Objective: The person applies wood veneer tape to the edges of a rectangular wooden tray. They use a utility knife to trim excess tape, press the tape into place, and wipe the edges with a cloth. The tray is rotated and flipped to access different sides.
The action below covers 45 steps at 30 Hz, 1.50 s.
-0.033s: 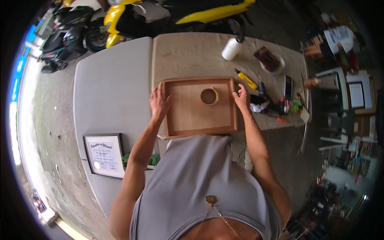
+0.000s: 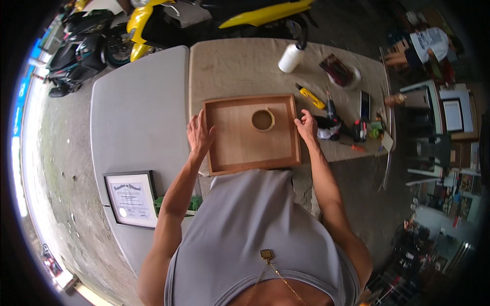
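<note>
A shallow rectangular wooden tray (image 2: 250,166) lies in front of me at the table's near edge, against my shirt. Inside it, towards the upper right, sits a tan roll of tape (image 2: 273,122). My left hand (image 2: 200,135) straddles the tray's left rim, thumb over the inner side and fingers along the outside. At the opposite rim is my right hand (image 2: 307,126), its thumb near the wood and the index finger bent but apart from the thumb. Its remaining fingers are partly hidden.
Right of the tray lie a yellow utility knife (image 2: 311,97), a power drill (image 2: 331,122) and a phone (image 2: 365,105). Beyond them stands a white bottle (image 2: 291,58). A framed certificate (image 2: 131,199) lies at lower left. A yellow scooter (image 2: 143,25) and a seated person (image 2: 429,46) are farther off.
My left hand has slid slightly towards me along the tray's left rim. The whole view has shifted a little; the tape roll keeps its place in the tray.
</note>
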### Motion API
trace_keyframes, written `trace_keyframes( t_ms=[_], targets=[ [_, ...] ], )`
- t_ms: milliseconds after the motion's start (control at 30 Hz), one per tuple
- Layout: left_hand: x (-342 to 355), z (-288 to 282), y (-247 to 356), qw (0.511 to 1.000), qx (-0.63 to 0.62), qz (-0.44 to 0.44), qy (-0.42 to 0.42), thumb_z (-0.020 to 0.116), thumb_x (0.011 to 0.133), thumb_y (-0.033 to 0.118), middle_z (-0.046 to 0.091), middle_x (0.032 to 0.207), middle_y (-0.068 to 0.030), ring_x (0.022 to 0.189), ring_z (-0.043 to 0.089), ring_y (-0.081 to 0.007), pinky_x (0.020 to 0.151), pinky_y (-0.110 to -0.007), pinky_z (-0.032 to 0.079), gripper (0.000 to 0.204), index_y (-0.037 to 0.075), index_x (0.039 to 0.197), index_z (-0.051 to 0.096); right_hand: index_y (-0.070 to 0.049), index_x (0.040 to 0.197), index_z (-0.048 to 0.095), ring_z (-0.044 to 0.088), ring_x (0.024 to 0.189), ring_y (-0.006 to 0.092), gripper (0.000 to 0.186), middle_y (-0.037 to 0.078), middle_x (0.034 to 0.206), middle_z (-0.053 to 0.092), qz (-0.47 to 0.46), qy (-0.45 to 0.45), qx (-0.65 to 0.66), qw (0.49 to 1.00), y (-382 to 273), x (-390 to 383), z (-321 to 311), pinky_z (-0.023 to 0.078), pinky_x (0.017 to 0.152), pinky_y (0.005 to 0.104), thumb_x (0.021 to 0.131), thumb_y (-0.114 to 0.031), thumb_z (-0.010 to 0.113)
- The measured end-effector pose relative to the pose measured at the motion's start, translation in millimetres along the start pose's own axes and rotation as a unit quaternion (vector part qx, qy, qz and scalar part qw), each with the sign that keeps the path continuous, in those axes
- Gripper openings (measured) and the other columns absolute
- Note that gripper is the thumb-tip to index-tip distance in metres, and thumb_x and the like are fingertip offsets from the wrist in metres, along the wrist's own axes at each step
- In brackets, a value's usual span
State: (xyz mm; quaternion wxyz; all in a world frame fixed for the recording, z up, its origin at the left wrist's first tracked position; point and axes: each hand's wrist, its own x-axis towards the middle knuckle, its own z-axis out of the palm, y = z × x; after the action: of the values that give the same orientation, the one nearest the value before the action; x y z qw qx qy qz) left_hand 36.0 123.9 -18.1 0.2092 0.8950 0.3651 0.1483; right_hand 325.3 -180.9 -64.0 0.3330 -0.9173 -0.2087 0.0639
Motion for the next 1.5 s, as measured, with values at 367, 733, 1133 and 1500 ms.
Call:
trace_keyframes(
  t_ms=[367,733,1133,1500],
  targets=[
    [-139.9,-38.5,-22.8,0.976,0.104,0.141,-0.131,0.074,0.077,0.026,0.043,0.141,-0.0143,0.132,0.036,-0.0384,0.107,-0.052,0.031,0.021,0.016,0.096,0.071,-0.008,0.115,0.057,0.063,0.08,0.0344,0.041,0.016,0.088,0.063,0.104,-0.063,0.021,0.992,-11.6,-160.1,-28.5,0.049,0.072,0.0437,0.076,-0.006,0.068],
    [-131.7,-38.2,-22.4,0.958,0.125,0.181,-0.184,0.077,0.075,0.033,0.04,0.148,-0.008,0.138,0.032,-0.0337,0.113,-0.052,0.024,0.019,0.018,0.087,0.077,-0.001,0.115,0.053,0.062,0.095,0.0427,0.043,0.024,0.104,0.063,0.047,-0.092,-0.101,0.989,-11.1,-140.4,-24.9,0.05,0.08,0.0478,0.074,-0.002,0.064],
    [-112.4,-21.1,46.7,0.961,0.177,0.057,-0.203,0.077,0.071,0.042,0.039,0.146,-0.0158,0.14,0.027,-0.0374,0.116,-0.053,0.017,0.055,0.015,0.118,0.067,-0.005,0.11,0.055,0.058,0.094,0.0388,0.04,0.018,0.1,0.058,-0.041,-0.079,-0.023,0.996,-4.6,-114.1,-58.0,0.047,0.081,0.0473,0.078,-0.021,0.073],
    [-3.4,107.6,184.5,0.978,-0.034,-0.193,-0.074,0.088,0.055,0.048,0.037,0.137,-0.0213,0.126,0.04,-0.0411,0.103,-0.049,0.037,0.12,0.011,0.148,0.021,-0.011,0.089,0.066,0.062,0.086,0.0291,0.014,0.009,0.095,0.065,-0.22,0.009,-0.134,0.966,15.3,53.7,-132.3,0.041,0.08,0.045,0.077,-0.006,0.061]
  ],
)
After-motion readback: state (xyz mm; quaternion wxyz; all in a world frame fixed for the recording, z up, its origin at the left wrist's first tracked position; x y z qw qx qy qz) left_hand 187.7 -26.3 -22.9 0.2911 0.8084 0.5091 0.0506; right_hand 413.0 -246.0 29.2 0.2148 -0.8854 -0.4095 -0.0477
